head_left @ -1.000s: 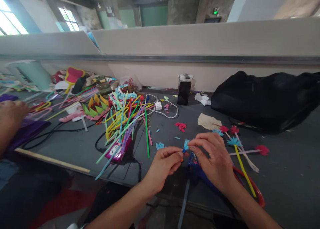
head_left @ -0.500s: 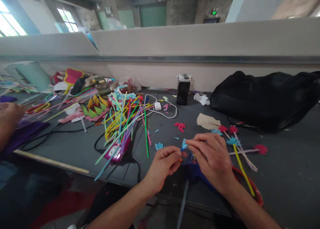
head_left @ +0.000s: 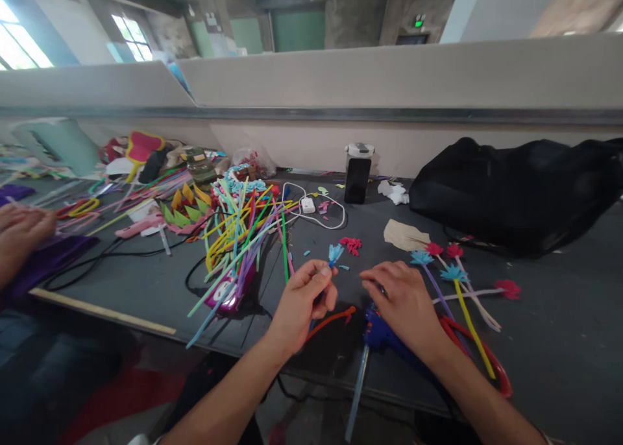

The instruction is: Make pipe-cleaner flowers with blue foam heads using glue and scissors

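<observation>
My left hand [head_left: 302, 305] pinches a small light-blue flower [head_left: 335, 253] by its darker blue base, petals pointing up. An orange-red pipe cleaner [head_left: 333, 318] shows just below that hand; I cannot tell whether the hand touches it. My right hand [head_left: 402, 305] is apart from the flower, fingers stretched out with nothing between them. Beneath it lies a blue glue gun [head_left: 377, 331], partly hidden, a clear glue stick [head_left: 359, 390] jutting past the table edge. Red petal pieces [head_left: 351, 245] and small blue bits [head_left: 344, 267] lie beyond my hands.
Finished-looking red and blue flowers [head_left: 454, 273] on stems lie at right, near a black bag [head_left: 506, 192]. A bottle [head_left: 357, 176] stands behind. Left are piled pipe cleaners [head_left: 243, 231], a white cable [head_left: 343, 215] and another person's hand [head_left: 26, 234].
My left hand has shifted left and up with the blue flower. My right hand has released it and drawn away. Blue pieces near my left hand are now out of sight.
</observation>
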Action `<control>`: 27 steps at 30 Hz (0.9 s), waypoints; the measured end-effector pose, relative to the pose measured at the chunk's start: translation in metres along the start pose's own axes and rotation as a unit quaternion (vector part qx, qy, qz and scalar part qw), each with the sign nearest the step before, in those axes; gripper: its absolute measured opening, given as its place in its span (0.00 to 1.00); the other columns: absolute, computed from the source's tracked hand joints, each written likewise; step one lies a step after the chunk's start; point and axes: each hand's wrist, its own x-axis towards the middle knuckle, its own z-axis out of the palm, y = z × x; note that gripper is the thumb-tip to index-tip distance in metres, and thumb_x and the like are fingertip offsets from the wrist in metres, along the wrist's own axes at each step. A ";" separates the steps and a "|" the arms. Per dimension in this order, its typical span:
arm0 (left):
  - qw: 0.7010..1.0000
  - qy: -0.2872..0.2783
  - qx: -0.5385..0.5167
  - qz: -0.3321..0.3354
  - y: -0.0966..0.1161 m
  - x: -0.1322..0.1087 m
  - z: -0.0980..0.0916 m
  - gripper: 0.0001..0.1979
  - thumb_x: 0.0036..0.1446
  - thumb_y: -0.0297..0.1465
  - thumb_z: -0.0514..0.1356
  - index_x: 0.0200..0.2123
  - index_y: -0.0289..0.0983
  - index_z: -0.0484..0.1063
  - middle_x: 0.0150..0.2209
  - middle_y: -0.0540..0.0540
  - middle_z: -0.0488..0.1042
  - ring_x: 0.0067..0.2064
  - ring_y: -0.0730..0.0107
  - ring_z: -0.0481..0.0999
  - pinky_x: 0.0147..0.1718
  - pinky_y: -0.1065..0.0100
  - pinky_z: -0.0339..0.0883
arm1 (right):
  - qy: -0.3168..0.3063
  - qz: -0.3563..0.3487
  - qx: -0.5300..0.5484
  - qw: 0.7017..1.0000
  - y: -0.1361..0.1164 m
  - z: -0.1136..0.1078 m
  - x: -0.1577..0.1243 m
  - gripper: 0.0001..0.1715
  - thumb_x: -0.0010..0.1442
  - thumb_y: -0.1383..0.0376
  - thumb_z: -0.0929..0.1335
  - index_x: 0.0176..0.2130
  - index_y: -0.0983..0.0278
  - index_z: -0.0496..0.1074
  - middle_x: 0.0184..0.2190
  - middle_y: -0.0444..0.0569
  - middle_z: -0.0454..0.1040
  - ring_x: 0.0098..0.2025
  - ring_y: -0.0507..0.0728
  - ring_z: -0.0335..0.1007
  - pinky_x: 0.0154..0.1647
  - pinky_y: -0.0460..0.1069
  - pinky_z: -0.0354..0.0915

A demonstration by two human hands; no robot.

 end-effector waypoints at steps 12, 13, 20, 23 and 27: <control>0.999 0.006 -0.035 -0.003 -0.001 0.003 -0.003 0.08 0.59 0.35 0.58 0.32 0.36 0.66 0.15 0.56 0.65 0.13 0.83 0.50 0.13 0.76 0.38 | -0.169 -0.015 -0.093 0.981 -0.019 0.024 0.073 0.08 0.61 0.64 0.67 0.32 0.64 0.75 0.33 0.49 0.77 0.40 0.57 0.72 0.41 0.51 0.62; 0.999 0.005 -0.035 -0.004 -0.001 0.003 -0.003 0.08 0.59 0.35 0.58 0.32 0.36 0.66 0.15 0.55 0.65 0.13 0.83 0.50 0.13 0.76 0.38 | -0.177 -0.016 -0.086 0.980 -0.022 0.027 0.078 0.09 0.62 0.63 0.67 0.31 0.65 0.74 0.32 0.47 0.77 0.38 0.55 0.72 0.42 0.51 0.63; 0.999 -0.006 -0.046 -0.019 0.001 -0.001 -0.001 0.08 0.58 0.35 0.59 0.31 0.37 0.65 0.15 0.55 0.65 0.13 0.83 0.51 0.12 0.77 0.38 | -0.148 0.035 0.005 0.988 -0.017 0.001 0.061 0.05 0.56 0.68 0.66 0.28 0.62 0.71 0.28 0.45 0.76 0.33 0.53 0.71 0.31 0.45 0.60; 0.998 -0.012 -0.053 -0.038 -0.001 -0.003 0.002 0.09 0.58 0.36 0.59 0.31 0.37 0.65 0.16 0.55 0.66 0.13 0.83 0.51 0.13 0.77 0.39 | -0.078 0.087 0.129 0.985 -0.012 -0.027 0.031 0.08 0.60 0.63 0.63 0.31 0.61 0.70 0.27 0.42 0.74 0.29 0.50 0.68 0.31 0.44 0.62; 0.996 -0.009 -0.056 -0.066 -0.004 -0.004 0.007 0.09 0.56 0.35 0.60 0.31 0.36 0.66 0.19 0.53 0.69 0.14 0.84 0.54 0.14 0.76 0.40 | -0.015 0.200 0.295 0.934 -0.015 -0.043 0.001 0.11 0.58 0.57 0.65 0.31 0.62 0.70 0.22 0.40 0.70 0.21 0.49 0.61 0.21 0.43 0.58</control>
